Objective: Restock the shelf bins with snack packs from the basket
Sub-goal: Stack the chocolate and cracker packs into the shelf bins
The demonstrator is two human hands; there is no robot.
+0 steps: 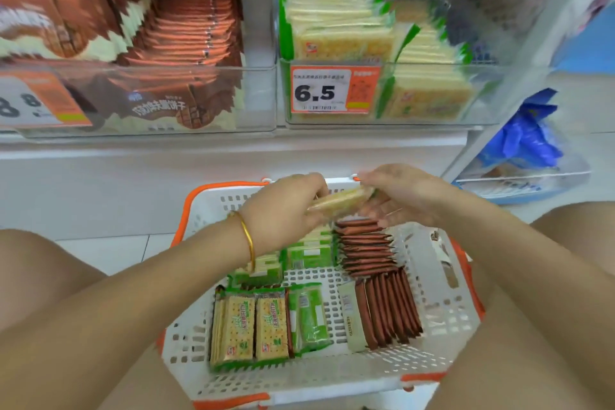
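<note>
The shelf bins [259, 100] in the upper half look quite full. The basket [442, 303] in the lower centre holds many packs [266, 326], so much is left. The left hand [283, 206] and the right hand [399, 196] pinch one cracker pack [336, 203] above it.

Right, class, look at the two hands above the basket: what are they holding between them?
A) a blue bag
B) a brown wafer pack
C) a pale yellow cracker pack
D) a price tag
C: the left hand and right hand hold the two ends of a pale yellow cracker pack above the basket, while the brown packs lie in the basket untouched.
</note>
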